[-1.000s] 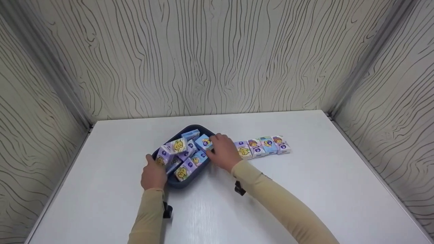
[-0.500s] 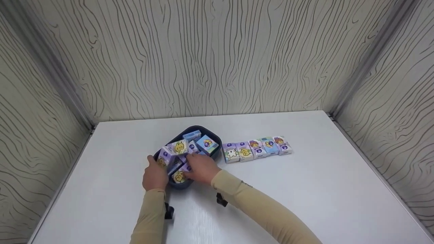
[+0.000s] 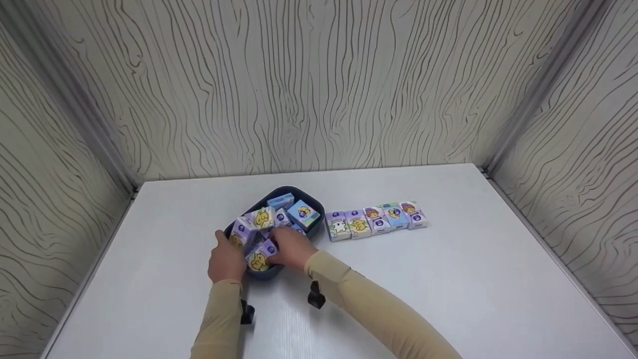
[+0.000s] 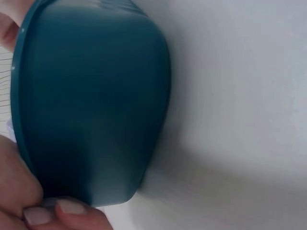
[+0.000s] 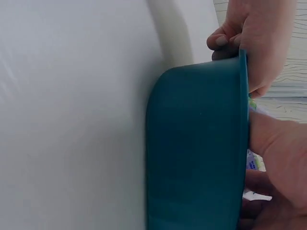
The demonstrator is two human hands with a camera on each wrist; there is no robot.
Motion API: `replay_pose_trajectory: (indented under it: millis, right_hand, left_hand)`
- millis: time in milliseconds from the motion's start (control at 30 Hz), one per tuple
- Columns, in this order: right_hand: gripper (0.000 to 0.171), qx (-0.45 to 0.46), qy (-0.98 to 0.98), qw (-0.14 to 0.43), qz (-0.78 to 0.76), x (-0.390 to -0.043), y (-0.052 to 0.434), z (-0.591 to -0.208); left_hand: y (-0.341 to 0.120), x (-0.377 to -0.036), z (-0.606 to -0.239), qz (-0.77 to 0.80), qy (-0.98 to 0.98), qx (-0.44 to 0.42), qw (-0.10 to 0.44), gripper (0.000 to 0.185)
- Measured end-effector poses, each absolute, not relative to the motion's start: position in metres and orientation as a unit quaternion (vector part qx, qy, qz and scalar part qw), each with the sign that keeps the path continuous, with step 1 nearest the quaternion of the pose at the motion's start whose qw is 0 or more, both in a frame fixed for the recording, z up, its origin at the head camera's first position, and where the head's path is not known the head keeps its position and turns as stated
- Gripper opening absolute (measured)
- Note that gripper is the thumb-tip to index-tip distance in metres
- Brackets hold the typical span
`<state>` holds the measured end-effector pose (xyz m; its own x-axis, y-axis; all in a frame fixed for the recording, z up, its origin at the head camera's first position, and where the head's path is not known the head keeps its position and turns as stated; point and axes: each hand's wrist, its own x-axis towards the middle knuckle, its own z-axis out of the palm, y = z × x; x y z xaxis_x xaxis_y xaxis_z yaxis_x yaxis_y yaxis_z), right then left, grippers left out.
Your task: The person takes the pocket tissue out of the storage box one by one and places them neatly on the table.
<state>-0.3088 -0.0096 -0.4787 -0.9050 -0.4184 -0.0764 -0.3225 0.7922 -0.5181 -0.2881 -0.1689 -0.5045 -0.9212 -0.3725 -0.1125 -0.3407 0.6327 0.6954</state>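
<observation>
My left hand [image 3: 225,259] grips the near-left rim of the dark teal tub [image 3: 315,230], fingers curled over its edge, steadying it on the white table [image 3: 448,279]. The tub is heaped with small cartoon-printed tissue packs. Half a second ago my right hand [image 3: 293,248] was reaching into the heap; now its fingers pinch the yellow-and-purple pack [image 3: 261,255] at the tub's near edge. Further right, a row of five packs [image 3: 375,220] lies on the table, so I judge this one goes there.

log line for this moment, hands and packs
left hand holds bowl rim | right hand grips pack in bowl | row of packs on table
</observation>
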Motion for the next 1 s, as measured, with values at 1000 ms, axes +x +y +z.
replay_pose_trajectory:
  millis: [1000]
  right_hand:
    - [0.041, -0.273, 0.905, 0.014, -0.325, -0.299, 0.133, -0.432]
  left_hand:
    - [-0.172, -0.288, -0.510, -0.371, -0.909, 0.186, 0.040, 0.050]
